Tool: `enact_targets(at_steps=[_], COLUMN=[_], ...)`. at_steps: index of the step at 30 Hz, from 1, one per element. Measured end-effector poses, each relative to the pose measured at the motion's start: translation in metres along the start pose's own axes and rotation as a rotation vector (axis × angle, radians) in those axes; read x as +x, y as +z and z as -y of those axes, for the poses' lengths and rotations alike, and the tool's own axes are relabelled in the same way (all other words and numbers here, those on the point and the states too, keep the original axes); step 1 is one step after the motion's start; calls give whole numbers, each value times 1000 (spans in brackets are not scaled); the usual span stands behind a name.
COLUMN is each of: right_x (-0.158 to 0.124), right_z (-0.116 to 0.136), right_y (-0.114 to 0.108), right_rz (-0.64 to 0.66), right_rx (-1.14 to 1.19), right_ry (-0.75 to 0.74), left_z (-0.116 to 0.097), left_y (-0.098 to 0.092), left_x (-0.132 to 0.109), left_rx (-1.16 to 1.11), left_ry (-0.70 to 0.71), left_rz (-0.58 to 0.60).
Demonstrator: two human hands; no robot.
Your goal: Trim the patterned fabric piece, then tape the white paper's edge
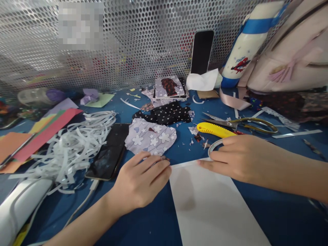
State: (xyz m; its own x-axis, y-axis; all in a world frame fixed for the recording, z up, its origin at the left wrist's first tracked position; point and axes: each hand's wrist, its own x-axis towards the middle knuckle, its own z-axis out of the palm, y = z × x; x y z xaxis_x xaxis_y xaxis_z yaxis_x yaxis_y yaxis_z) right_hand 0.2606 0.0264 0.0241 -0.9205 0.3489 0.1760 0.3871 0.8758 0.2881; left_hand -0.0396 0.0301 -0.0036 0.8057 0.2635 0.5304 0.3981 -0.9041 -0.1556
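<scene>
A white sheet of paper [205, 201] lies on the blue table in front of me. Along its far edge runs a narrow pale strip of tape [186, 164]. At the sheet's far left corner, my left hand [143, 179] is closed, its thumb and fingertips pinched at the strip's left end; the exact grip is hidden. My right hand [241, 159] curls its fingers around a roll of tape [214, 147], and its index finger presses on the far edge of the paper. Beyond my left hand lies a piece of lilac floral fabric [151, 136].
Beyond my right hand are a yellow cutter [215, 129] and scissors [246, 124]. On the left lie a dark phone [110, 153], a heap of white paper strips [77, 143] and coloured paper [48, 130]. A bottle [248, 44] and a propped phone [202, 51] stand by the perforated metal panel [143, 37].
</scene>
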Motion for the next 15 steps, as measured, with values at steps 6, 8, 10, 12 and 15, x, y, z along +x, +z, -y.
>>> enact_targets(at_steps=[6, 8, 10, 12, 15], right_x=[-1, -1, -1, -1, -1], right_z=[2, 2, 3, 2, 2], right_y=[1, 1, 1, 1, 0], right_rz=[29, 32, 33, 57, 110], right_rx=[-13, -14, -21, -26, -28], right_ry=[-9, 1, 7, 4, -7], left_z=[0, 0, 0, 0, -1], left_y=[0, -2, -4, -5, -5], left_x=[-2, -3, -4, -4, -3], left_rx=[10, 13, 30, 56, 63], left_ry=[17, 38, 62, 75, 68], left_rz=[7, 16, 35, 51, 42])
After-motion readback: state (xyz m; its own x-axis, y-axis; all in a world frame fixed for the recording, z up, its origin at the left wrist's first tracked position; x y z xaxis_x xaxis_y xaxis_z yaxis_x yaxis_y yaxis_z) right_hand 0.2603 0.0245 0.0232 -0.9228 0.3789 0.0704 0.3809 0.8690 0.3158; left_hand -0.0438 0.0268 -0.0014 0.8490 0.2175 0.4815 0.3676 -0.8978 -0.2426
